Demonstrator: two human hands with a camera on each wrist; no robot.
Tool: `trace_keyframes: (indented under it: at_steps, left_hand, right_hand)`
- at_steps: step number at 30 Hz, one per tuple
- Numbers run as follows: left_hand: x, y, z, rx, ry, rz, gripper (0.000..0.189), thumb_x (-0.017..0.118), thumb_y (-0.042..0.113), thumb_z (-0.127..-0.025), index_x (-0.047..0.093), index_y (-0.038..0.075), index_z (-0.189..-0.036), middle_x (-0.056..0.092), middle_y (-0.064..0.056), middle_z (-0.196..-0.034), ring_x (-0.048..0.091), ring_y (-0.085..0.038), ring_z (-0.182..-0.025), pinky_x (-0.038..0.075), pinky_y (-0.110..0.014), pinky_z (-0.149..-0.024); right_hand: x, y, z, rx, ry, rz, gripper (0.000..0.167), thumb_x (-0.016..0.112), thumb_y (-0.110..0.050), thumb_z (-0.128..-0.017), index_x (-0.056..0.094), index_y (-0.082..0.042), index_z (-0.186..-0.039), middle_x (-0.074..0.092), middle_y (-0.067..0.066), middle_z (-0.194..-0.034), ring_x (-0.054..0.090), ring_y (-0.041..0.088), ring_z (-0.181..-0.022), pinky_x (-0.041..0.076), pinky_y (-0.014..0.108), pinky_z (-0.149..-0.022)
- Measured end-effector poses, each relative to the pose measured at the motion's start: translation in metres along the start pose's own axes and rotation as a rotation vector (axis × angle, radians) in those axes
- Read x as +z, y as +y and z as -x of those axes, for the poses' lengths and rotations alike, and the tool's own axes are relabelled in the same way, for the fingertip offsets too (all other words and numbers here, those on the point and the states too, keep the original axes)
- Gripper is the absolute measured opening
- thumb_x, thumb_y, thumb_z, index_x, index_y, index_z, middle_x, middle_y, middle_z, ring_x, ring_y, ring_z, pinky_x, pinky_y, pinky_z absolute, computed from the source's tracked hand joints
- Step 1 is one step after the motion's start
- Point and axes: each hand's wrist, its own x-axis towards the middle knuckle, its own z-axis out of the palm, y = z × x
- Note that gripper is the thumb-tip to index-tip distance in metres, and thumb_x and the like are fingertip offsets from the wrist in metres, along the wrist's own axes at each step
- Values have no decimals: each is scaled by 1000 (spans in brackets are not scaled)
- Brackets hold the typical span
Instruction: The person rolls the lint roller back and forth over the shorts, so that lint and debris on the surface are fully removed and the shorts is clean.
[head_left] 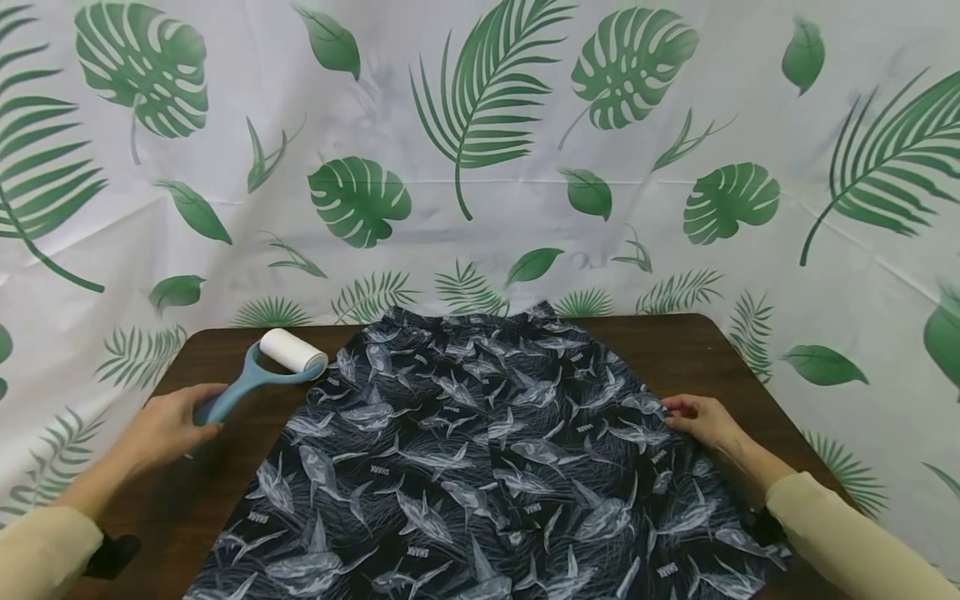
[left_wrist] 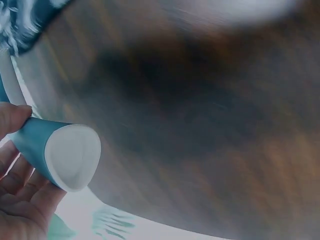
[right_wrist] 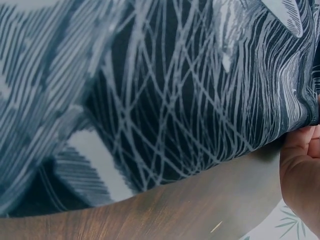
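In the head view, my left hand [head_left: 168,421] grips the blue handle of a lint roller [head_left: 258,375] at the left of the table. Its white roll points away from me and overlaps the edge of a black garment [head_left: 465,450] printed with grey sharks. The left wrist view shows thumb and fingers around the handle [left_wrist: 42,142], its pale end facing the camera. The garment lies spread out over the middle of the table. My right hand [head_left: 705,425] pinches its right edge between thumb and fingers, which the right wrist view shows at the hem [right_wrist: 302,122].
The dark brown wooden table [head_left: 697,358] has rounded far corners. Directly behind it hangs a white curtain [head_left: 480,242] printed with green leaves. Bare tabletop shows on both sides of the garment.
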Motion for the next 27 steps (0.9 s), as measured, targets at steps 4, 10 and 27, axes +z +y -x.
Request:
trace_keyframes:
  at_steps: [4,10,27]
  left_hand:
    - [2,22,-23,45,-15,37,55,69,6,-76,50,-11,-125,54,-3,-65,45,-14,-52,37,-28,-45]
    - [12,63,-62,174,-53,89,52,69,4,-78,51,-9,-126,55,-3,-70,43,-13,-53,37,-27,-48]
    - [77,191,-158,479,-216,16,49,68,8,-83,54,0,-130,64,-8,-93,48,-11,-58,39,-28,-58]
  right_hand:
    - [1,-1,-1,0,7,-6,31,66,1,-82,58,17,-108,63,13,-85,51,6,-71,43,21,-61]
    - [0,2,0,0,12,1,31,67,0,-82,59,16,-108,62,11,-83,51,7,-71,43,21,-62]
    - [5,4,3,-21,51,-3,30,68,0,-81,61,15,-106,63,13,-84,51,5,-71,42,21,-63]
